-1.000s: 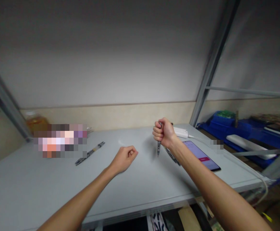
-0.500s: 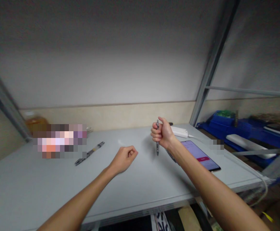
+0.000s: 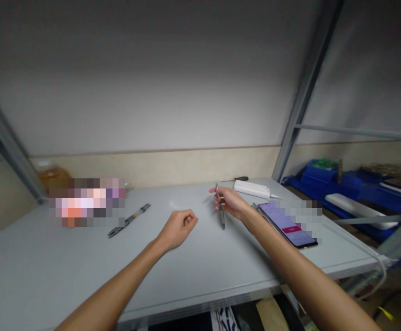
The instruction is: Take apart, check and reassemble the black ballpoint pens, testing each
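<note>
In the head view, my right hand is closed around a grey pen, which tilts with its lower end close to the tabletop. My left hand rests on the grey table with its fingers curled in, and nothing shows in them. To the left of that hand, a dark, slim pen lies slantwise on the table; whether it is one pen or two side by side I cannot tell. A phone with a lit screen lies to the right, partly behind my right forearm.
Behind my right hand are a white oblong device with a cable and a screwdriver. A bottle of amber liquid stands at the back left, beside a blurred-out patch. Metal posts frame the table, and blue trays sit beyond its right side.
My right hand has turned and lowered slightly, its fist loosening around the pen. The pen has gone from upright to tilted. My left hand has stayed in place.
</note>
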`<state>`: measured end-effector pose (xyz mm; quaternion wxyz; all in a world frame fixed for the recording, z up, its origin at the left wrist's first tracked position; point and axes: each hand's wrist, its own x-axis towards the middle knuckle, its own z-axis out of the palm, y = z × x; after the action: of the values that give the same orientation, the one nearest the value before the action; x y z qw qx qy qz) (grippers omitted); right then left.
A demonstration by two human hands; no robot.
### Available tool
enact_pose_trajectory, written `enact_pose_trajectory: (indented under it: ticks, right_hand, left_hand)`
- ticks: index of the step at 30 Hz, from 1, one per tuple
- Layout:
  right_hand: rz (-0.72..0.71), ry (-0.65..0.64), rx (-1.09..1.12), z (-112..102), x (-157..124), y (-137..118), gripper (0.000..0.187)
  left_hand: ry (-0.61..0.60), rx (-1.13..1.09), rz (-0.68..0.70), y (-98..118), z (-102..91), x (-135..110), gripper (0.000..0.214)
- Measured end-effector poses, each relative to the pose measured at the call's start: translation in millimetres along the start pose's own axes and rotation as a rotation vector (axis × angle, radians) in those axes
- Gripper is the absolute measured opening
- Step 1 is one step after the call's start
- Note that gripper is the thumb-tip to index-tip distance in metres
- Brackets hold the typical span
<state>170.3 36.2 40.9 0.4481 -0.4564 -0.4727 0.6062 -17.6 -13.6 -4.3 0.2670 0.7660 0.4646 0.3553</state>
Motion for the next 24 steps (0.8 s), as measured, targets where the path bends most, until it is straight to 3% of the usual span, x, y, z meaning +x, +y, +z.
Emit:
enact_pose_trajectory:
  ticks: [3, 5, 8, 11, 17, 24]
  right_hand:
    - [-0.110, 0.022, -0.303, -5, 6, 12, 0.007]
    - [-0.206, 0.073, -0.642, -9, 9, 16, 0.003]
    - [-0.297, 0.167, -1.087, -14, 8, 19, 0.011]
    - [-0.282, 0.231, -1.351, -17, 4, 19, 0.020]
    - [-0.260, 0.258, -1.620, -23, -3, 23, 0.026]
    - [-0.275, 0.366, -1.702, -24, -5, 28, 0.028]
  left_hand:
    - [0.001, 0.004, 0.010, -1, 0.2, 0, 0.027]
    - [0.001, 0.011, 0.010, -2, 0.2, 0, 0.027]
    - [-0.001, 0.020, 0.007, -2, 0.0, 0, 0.027]
    - [-0.006, 0.028, 0.019, -1, -0.4, 0, 0.027]
    - [-0.008, 0.070, 0.029, 0, -0.8, -1, 0.026]
    - [0.087, 0.327, 0.114, -5, -7.8, 2, 0.020]
